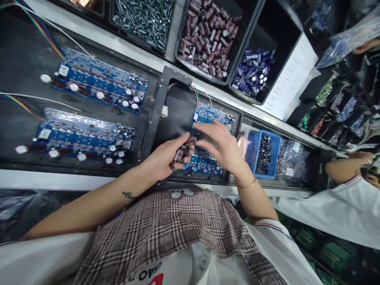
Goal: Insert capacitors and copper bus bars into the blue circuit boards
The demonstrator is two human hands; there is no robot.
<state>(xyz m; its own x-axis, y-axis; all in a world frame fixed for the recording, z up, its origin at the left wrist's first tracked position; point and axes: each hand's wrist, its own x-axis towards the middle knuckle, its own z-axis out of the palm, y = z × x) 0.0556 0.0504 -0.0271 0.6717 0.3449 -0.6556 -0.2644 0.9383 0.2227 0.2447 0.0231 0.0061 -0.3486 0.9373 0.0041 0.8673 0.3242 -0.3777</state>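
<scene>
The left hand grasps a small bunch of brown capacitors, held in its curled fingers in front of the person's checked apron. The right hand is unclenched, thumb and fingers spread apart, its fingertips near the bunch and above the table. Beneath and around the hands lie an upper blue circuit board and a lower blue circuit board. Beyond them, a black bin contains more brown capacitors; a blue tray of small dark parts sits to the right.
</scene>
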